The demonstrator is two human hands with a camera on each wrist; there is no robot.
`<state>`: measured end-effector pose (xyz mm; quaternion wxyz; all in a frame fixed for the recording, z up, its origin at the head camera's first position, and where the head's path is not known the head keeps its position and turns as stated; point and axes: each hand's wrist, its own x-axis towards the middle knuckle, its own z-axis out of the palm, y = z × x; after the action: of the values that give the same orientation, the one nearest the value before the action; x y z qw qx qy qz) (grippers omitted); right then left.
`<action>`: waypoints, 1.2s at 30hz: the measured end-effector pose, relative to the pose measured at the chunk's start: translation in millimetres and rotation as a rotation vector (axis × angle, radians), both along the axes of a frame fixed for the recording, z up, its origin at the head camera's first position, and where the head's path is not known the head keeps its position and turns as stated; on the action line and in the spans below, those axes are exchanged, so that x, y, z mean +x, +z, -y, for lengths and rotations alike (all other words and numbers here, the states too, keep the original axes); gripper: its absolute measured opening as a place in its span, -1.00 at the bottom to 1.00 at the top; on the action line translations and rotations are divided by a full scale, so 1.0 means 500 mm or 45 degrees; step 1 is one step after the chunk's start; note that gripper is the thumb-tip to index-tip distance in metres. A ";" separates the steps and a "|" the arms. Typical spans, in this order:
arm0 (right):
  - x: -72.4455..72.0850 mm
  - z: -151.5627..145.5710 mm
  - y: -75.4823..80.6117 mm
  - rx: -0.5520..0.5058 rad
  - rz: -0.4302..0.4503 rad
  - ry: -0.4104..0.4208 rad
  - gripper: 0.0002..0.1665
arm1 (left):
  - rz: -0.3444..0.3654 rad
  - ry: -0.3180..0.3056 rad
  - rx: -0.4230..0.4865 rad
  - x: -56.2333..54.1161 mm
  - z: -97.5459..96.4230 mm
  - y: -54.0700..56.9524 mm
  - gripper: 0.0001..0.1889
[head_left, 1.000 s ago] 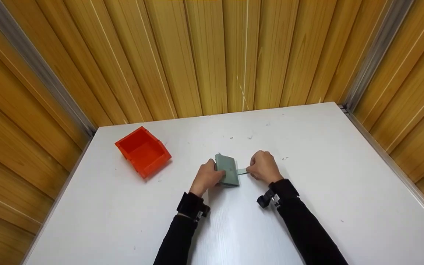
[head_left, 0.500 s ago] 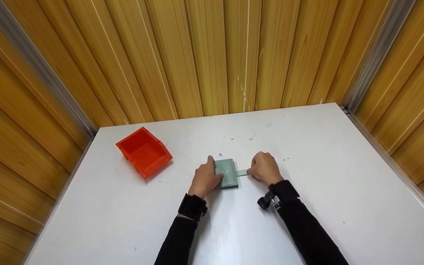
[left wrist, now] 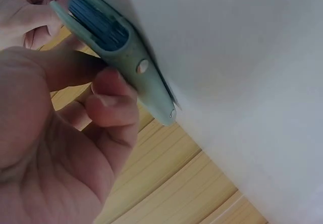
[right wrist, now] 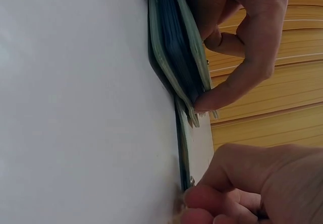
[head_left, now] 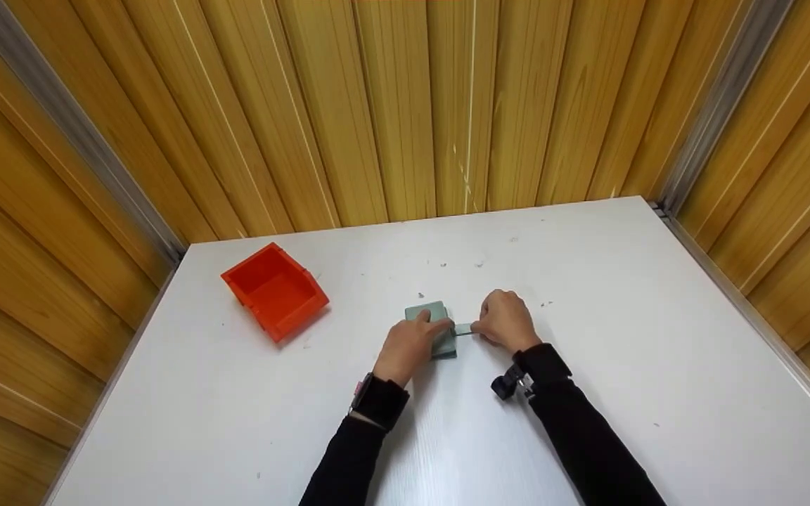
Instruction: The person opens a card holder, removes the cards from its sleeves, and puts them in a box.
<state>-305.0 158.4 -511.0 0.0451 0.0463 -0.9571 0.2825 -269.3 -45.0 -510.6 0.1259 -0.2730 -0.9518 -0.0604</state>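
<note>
A small pale green card wallet (head_left: 443, 346) lies on the white table, its dark blue inner leaves showing at the edge in both wrist views. My left hand (head_left: 403, 349) reaches over it from the left and holds it. One fingertip presses in at the gap between its covers in the right wrist view, while curled fingers (left wrist: 113, 103) sit by the side with a metal snap (left wrist: 143, 66). From the wallet's right side a narrow strap (head_left: 463, 329) sticks out. Its end is pinched between the thumb and fingers of my right hand (head_left: 508, 320), low at the table surface.
An orange-red plastic bin (head_left: 275, 292) stands tilted toward the table's back left. Wood-patterned panels (head_left: 405, 105) rise behind the white table (head_left: 588, 281) and along both sides. Each wrist wears a black band with a camera.
The wallet has gone from tilted to lying flatter. My left hand has shifted from its left side to over its top and right edge. The right hand stays on the strap.
</note>
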 end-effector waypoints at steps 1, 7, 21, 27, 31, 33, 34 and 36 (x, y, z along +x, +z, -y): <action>0.000 0.000 0.000 0.005 -0.002 0.002 -0.71 | 0.012 -0.005 0.012 -0.001 0.001 0.001 -0.51; 0.000 -0.001 0.000 0.008 0.008 0.004 -0.71 | 0.183 0.011 0.079 -0.008 0.008 0.017 -0.50; -0.001 -0.001 -0.002 -0.019 0.002 -0.015 -0.76 | 0.803 0.264 0.471 -0.024 0.141 0.076 -0.86; -0.002 -0.002 -0.002 -0.015 0.006 -0.007 -0.72 | 0.913 0.365 0.432 -0.023 0.179 0.044 -0.84; -0.001 -0.002 -0.001 -0.012 0.012 0.007 -0.73 | 0.893 0.370 0.394 -0.025 0.184 0.036 -0.84; 0.000 -0.002 0.000 -0.008 0.014 0.008 -0.73 | 0.884 0.371 0.381 -0.026 0.185 0.035 -0.84; 0.000 -0.002 0.000 -0.008 0.013 0.008 -0.73 | 0.879 0.370 0.379 -0.026 0.185 0.036 -0.83; 0.000 -0.001 0.001 -0.003 0.014 0.005 -0.73 | 0.869 0.366 0.370 -0.027 0.184 0.035 -0.83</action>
<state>-304.8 158.9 -510.4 0.0392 0.0465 -0.9569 0.2839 -282.7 -137.2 -492.9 -0.1530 -0.0806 -0.9490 -0.2635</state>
